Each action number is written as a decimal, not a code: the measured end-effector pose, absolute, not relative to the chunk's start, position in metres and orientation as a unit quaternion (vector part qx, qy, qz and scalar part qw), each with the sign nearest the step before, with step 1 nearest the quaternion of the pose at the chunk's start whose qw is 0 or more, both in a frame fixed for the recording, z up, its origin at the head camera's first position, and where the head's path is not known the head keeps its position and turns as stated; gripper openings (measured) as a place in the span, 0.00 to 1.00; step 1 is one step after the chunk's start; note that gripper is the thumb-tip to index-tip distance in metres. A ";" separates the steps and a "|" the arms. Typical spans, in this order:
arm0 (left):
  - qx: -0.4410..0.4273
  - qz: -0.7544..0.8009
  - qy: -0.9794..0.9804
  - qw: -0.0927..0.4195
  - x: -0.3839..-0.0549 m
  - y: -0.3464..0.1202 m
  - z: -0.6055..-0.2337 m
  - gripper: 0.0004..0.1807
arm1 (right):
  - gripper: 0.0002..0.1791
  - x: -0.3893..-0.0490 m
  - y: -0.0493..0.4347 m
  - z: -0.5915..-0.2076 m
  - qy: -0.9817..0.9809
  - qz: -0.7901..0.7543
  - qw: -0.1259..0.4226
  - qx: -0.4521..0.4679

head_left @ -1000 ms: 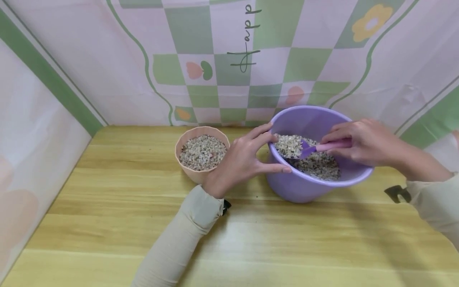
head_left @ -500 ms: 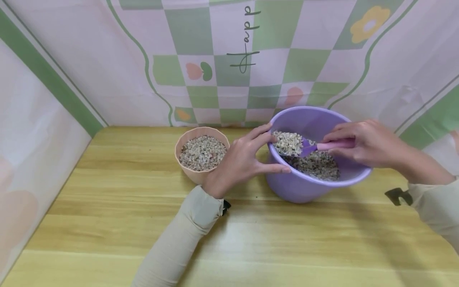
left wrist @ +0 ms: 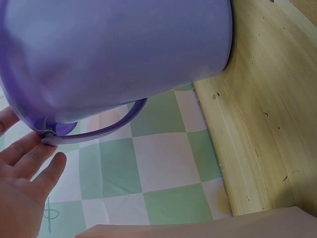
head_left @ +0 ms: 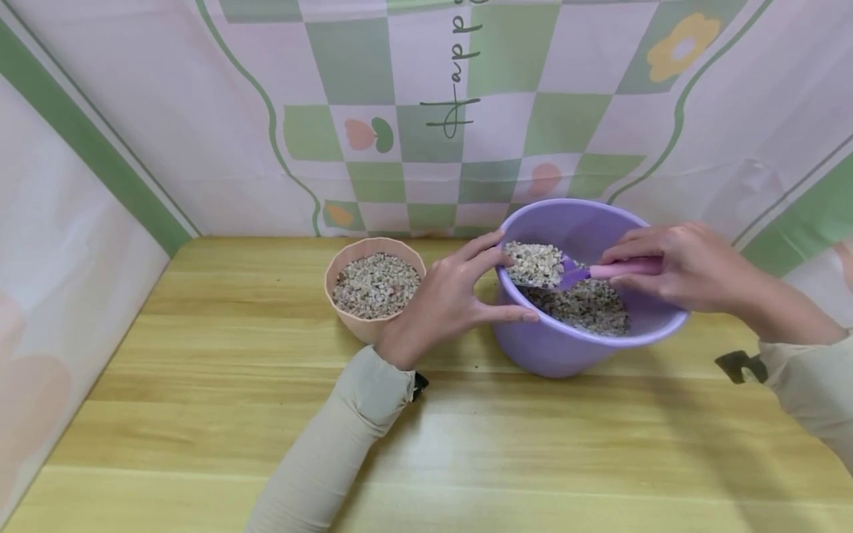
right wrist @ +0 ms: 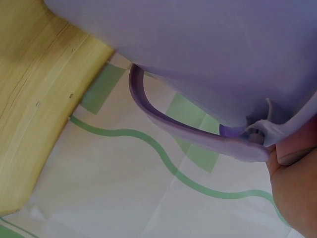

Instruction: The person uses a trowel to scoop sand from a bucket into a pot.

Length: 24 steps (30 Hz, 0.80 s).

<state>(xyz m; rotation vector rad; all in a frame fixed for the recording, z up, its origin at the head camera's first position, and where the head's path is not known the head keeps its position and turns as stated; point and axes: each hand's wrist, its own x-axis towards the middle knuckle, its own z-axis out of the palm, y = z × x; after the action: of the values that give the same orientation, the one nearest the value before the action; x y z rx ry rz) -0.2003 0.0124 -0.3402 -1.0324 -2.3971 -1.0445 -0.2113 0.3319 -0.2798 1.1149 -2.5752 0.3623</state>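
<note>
A purple bucket (head_left: 533, 355) holds gravel (head_left: 593, 314) and stands on the table at right. My left hand (head_left: 446, 303) holds its left rim, fingers over the edge and thumb spread along the near side. In my right hand (head_left: 696, 270) is the pink handle of a small shovel (head_left: 626, 269), gripped over the bucket's right side. Its purple blade carries a heap of pale gravel (head_left: 535, 264) near the left rim, inside the bucket mouth. Left of my wrist, a peach bowl (head_left: 353, 323) is filled with similar gravel; my left hand partly hides it.
Behind the bucket and bowl hangs a checked green and white cloth (head_left: 429, 133), close to the wooden table's (head_left: 200, 414) back edge. The bucket's curved carrying handle (right wrist: 183, 129) hangs down its outside in the right wrist view. A few gravel bits lie on the tabletop.
The loaded shovel has risen slightly inside the bucket, and its heap shows more plainly above the gravel. My left hand keeps its place on the rim.
</note>
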 end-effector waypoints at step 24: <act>-0.356 -0.366 -0.845 0.157 -0.200 0.012 -0.340 0.35 | 0.23 -0.205 0.336 -0.272 -0.884 0.161 0.176 0.401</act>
<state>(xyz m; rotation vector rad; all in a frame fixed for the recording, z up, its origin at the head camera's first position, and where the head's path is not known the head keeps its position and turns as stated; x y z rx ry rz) -0.2002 0.0124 -0.3405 -1.0197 -2.4188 -1.0458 -0.2054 0.3361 -0.2718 1.1351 -2.5043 0.4557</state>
